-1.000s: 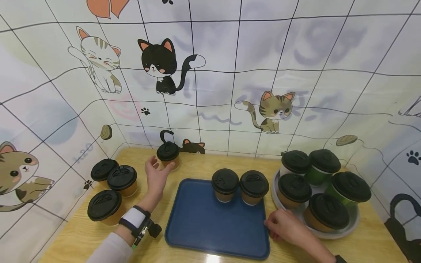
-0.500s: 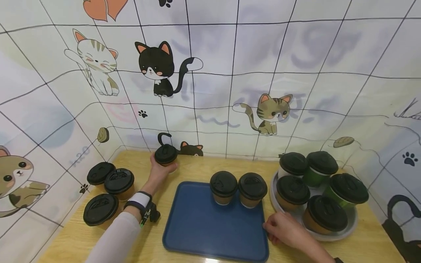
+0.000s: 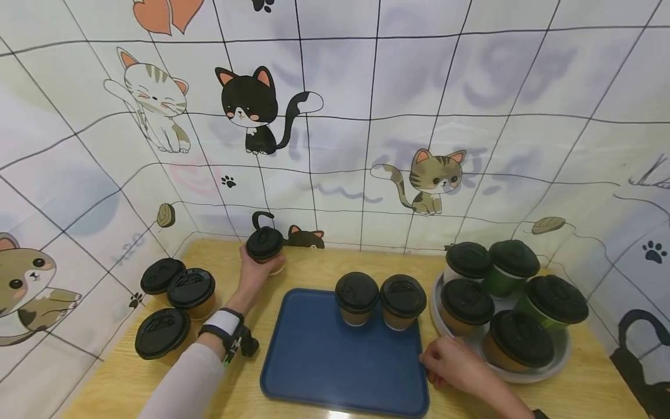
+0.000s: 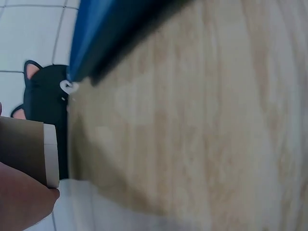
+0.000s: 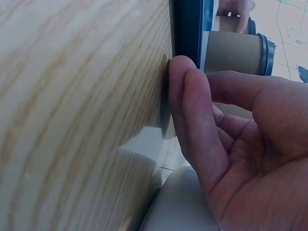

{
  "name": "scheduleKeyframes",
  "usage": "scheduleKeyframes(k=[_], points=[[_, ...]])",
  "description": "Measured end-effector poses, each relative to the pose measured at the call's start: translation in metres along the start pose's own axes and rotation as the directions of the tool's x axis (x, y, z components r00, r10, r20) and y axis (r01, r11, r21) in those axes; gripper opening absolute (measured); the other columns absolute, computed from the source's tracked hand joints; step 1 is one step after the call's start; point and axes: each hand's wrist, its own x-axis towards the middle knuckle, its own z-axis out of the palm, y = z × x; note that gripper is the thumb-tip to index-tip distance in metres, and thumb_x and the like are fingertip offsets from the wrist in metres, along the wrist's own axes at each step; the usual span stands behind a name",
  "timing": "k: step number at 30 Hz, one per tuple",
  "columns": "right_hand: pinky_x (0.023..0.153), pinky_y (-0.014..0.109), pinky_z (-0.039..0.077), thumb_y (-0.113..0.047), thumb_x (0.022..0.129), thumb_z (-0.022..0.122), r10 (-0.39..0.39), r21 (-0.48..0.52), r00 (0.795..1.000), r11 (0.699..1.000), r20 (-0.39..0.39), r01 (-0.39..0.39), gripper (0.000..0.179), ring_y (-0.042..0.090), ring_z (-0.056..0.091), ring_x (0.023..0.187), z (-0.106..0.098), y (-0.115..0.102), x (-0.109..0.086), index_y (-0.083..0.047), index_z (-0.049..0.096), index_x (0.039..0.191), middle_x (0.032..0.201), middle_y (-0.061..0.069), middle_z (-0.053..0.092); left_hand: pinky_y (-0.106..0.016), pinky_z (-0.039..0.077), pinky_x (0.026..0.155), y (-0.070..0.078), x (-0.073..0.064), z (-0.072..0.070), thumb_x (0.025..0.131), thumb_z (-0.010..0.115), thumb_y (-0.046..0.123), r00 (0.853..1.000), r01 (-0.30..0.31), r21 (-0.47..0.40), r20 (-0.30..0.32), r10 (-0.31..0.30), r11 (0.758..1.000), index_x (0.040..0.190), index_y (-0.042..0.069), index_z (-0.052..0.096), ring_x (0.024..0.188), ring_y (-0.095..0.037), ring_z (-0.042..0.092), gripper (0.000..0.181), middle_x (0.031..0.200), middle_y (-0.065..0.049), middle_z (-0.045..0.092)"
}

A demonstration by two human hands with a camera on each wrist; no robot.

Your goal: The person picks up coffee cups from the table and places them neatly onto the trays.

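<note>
The left hand (image 3: 254,274) had its fingers curled round a brown cup (image 3: 264,245) with a black lid, the thumb along its side; that cup was raised just above the tabletop (image 3: 309,267), by the wall; three lidded brown cups (image 3: 191,291) stood left of those fingers and nearer the person; a blue tray (image 3: 335,361) lay to their right, also nearer the person, bearing two lidded cups (image 3: 356,294). The right hand (image 3: 452,362) had its fingers bent, the tips close to the thumb, at the right edge of the blue tray; whether they pinched that rim could not be told; the two cups stood beyond and left of these fingers; a pale round dish (image 3: 563,352) with five lidded cups (image 3: 467,302), brown, green and white, sat just right of them.
</note>
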Motion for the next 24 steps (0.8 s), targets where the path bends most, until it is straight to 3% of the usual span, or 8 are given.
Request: scheduleKeyframes(k=[6, 13, 19, 24], points=[[0.051, 0.03, 0.053, -0.017, 0.101, 0.066, 0.008, 0.003, 1.0, 1.0, 0.004, -0.008, 0.034, 0.016, 0.065, 0.054, 0.0, 0.0, -0.001, -0.013, 0.07, 0.068, 0.06, -0.002, 0.064, -0.048, 0.037, 0.112, 0.02, -0.019, 0.002, 0.088, 0.083, 0.008, 0.995, -0.039, -0.033, 0.088, 0.042, 0.999, 0.157, 0.013, 0.019, 0.138, -0.026, 0.042, 0.094, 0.154, -0.013, 0.036], [0.052, 0.03, 0.054, -0.015, 0.1, 0.067, 0.017, 0.014, 1.0, 1.0, -0.016, -0.017, 0.033, 0.016, 0.065, 0.054, -0.001, -0.001, -0.001, -0.012, 0.069, 0.068, 0.061, -0.002, 0.065, -0.049, 0.039, 0.11, 0.047, -0.049, 0.002, 0.087, 0.083, 0.005, 0.97, -0.101, -0.07, 0.215, 0.114, 0.992, 0.156, 0.02, 0.024, 0.137, -0.022, 0.042, 0.092, 0.154, -0.004, 0.035], [0.052, 0.029, 0.054, -0.015, 0.1, 0.067, 0.015, 0.02, 1.0, 1.0, -0.015, -0.015, 0.032, 0.015, 0.064, 0.053, 0.0, 0.0, -0.002, -0.011, 0.068, 0.068, 0.06, -0.002, 0.064, -0.045, 0.042, 0.107, 0.053, -0.069, -0.001, 0.086, 0.083, 0.003, 0.955, -0.055, -0.074, 0.286, 0.074, 0.996, 0.157, 0.018, 0.025, 0.137, -0.023, 0.042, 0.093, 0.153, -0.006, 0.036], [0.051, 0.029, 0.053, -0.015, 0.1, 0.067, 0.003, 0.002, 1.0, 1.0, -0.028, -0.003, 0.032, 0.015, 0.064, 0.052, 0.002, 0.001, -0.002, -0.012, 0.067, 0.068, 0.059, -0.003, 0.063, -0.045, 0.041, 0.109, 0.045, -0.081, -0.003, 0.084, 0.083, 0.002, 0.917, 0.002, -0.077, 0.399, 0.029, 0.997, 0.158, 0.016, 0.028, 0.139, -0.028, 0.041, 0.093, 0.154, -0.01, 0.04]])
